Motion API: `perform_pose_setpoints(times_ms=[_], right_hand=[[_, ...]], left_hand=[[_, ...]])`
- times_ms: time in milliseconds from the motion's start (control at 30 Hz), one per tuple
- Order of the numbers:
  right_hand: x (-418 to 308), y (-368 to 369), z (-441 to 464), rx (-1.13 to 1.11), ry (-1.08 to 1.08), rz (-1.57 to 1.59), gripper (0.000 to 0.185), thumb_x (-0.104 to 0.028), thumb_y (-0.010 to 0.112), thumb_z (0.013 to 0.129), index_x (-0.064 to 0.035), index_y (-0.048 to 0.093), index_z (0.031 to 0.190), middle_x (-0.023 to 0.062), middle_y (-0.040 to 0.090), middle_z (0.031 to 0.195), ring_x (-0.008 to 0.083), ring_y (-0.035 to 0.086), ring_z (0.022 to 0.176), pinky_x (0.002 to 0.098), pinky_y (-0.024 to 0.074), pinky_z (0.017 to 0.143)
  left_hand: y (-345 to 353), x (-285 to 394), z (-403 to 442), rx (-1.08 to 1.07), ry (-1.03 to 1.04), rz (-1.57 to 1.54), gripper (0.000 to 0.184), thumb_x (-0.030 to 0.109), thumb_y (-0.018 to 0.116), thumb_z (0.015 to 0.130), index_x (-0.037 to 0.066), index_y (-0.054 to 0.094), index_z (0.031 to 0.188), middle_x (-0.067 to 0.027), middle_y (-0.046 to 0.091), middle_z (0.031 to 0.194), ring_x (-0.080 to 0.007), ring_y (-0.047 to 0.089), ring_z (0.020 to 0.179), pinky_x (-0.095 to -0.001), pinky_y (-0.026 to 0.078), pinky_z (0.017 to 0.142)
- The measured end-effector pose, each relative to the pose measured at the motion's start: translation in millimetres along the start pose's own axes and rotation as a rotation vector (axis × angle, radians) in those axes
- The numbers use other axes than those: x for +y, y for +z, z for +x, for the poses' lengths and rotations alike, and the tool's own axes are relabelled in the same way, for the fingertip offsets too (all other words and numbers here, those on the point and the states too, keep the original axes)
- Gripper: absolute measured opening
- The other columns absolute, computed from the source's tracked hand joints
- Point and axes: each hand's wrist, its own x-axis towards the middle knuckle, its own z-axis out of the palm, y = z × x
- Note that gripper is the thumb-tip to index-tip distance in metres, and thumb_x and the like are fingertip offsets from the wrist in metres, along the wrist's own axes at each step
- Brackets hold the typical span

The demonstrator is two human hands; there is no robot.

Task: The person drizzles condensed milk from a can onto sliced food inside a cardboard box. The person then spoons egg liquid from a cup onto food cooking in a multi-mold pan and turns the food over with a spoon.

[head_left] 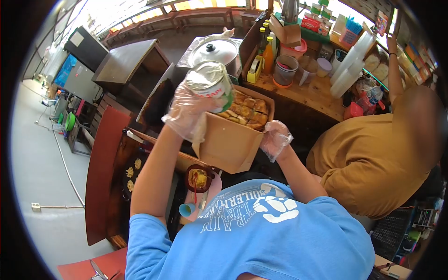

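My left hand (186, 109), in a clear plastic glove, is wrapped round a can (210, 84) with a silvery end and a label with red letters and green. The can is tilted above a brown cardboard box (231, 142) whose lid hangs open towards me. Browned, cut squares of filled pastry (246, 108) lie inside, partly hidden by the can. At the box's right corner, my gloved right hand (276, 139) grips the edge with its fingers bent.
A large lidded pot (215, 52) stands beyond the box. Bottles (268, 55), tubs (285, 71) and stacked plastic cups (352, 65) crowd the wooden counter. A person in a brown shirt (373, 158) is close on my right. A bowl of yellow food (199, 178) sits near my body.
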Motion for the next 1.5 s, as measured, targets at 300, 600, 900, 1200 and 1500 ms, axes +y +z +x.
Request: perform_pose_setpoints(times_ms=[300, 600, 900, 1200, 1500], right_hand=[[-13, -19, -11, 0.048, -0.09, 0.049, 0.05, -0.006, 0.058, 0.079, 0.0102, 0.063, 0.126, 0.0229, 0.072, 0.123, 0.0369, 0.072, 0.108, 0.0487, 0.0582, 0.101], [-17, -4, -15, 0.008, -0.169, -0.02, 0.055, -0.01, 0.056, 0.078, 0.0076, 0.061, 0.13, 0.023, 0.071, 0.126, 0.0373, 0.07, 0.115, 0.0505, 0.0554, 0.105], [-132, -113, -20, 0.087, -0.366, -0.435, 0.052, -0.009, 0.057, 0.078, 0.0025, 0.063, 0.129, 0.0175, 0.069, 0.129, 0.0304, 0.067, 0.116, 0.042, 0.0531, 0.101], [-194, -104, -2, 0.415, -0.656, -0.077, 0.068, -0.009, 0.051, 0.084, 0.0111, 0.044, 0.148, 0.026, 0.046, 0.156, 0.0477, 0.042, 0.145, 0.0676, 0.0379, 0.117], [-135, -199, 30, -0.023, -0.311, -0.353, 0.044, -0.015, 0.048, 0.09, 0.0089, 0.061, 0.124, 0.0218, 0.067, 0.122, 0.0353, 0.063, 0.119, 0.051, 0.0507, 0.106]], left_hand=[[12, -35, 0, 0.06, -0.037, -0.094, 0.064, -0.008, 0.08, 0.072, 0.003, 0.063, 0.133, -0.0072, 0.072, 0.12, -0.019, 0.07, 0.109, -0.0368, 0.057, 0.1], [-15, -1, -62, 0.283, 0.009, -0.2, 0.069, -0.015, 0.08, 0.067, 0.004, 0.064, 0.131, -0.0082, 0.073, 0.119, -0.019, 0.071, 0.108, -0.0366, 0.058, 0.097], [-74, -2, -340, 0.888, 0.174, 0.251, 0.095, -0.008, 0.086, 0.065, 0.004, 0.045, 0.15, -0.015, 0.061, 0.141, -0.0254, 0.061, 0.129, -0.0427, 0.049, 0.112], [-22, -208, -586, 1.514, -0.109, 0.187, 0.088, -0.005, 0.085, 0.072, 0.005, 0.045, 0.149, -0.0087, 0.062, 0.134, -0.0207, 0.063, 0.122, -0.0371, 0.052, 0.108], [-82, -313, -576, 1.663, -0.222, 0.382, 0.092, 0.004, 0.091, 0.07, 0.007, 0.044, 0.149, -0.0096, 0.062, 0.136, -0.021, 0.062, 0.124, -0.0355, 0.049, 0.109]])
